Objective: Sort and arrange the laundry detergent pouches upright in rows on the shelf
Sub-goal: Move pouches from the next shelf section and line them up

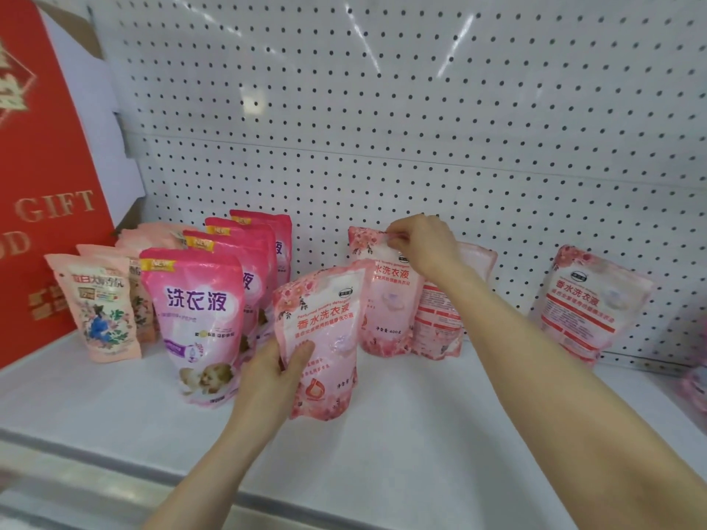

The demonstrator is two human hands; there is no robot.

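Left hand: the left hand [273, 380] has its grip wrapped round the lower left edge of a pale pink floral plastic pouch [325, 330], thumb lying across the printed front.
Held pouch: upright and slightly tilted, at the front of the white shelf [114, 407]; whether its base touches the shelf cannot be told.
Right hand: the right hand [421, 242] pinches the top seal of a second pale pink floral pouch [386, 304], grip narrow on that edge.
Second pouch: stands upright just behind the held one, partly covered by it.
Beside it: a reversed pouch with red print on its back [440, 323] touches its right side.
Far right: a lone floral pouch [589, 300] leans back against the white pegboard wall [382, 109], well apart from the others.
Bright row: four glossy bright pink pouches [195, 311] stand one behind another, just left of the held pouch.
Peach row: peach pouches with flower pictures [103, 307] stand left of those.
Left edge: a red cardboard gift box with gold lettering [49, 166].
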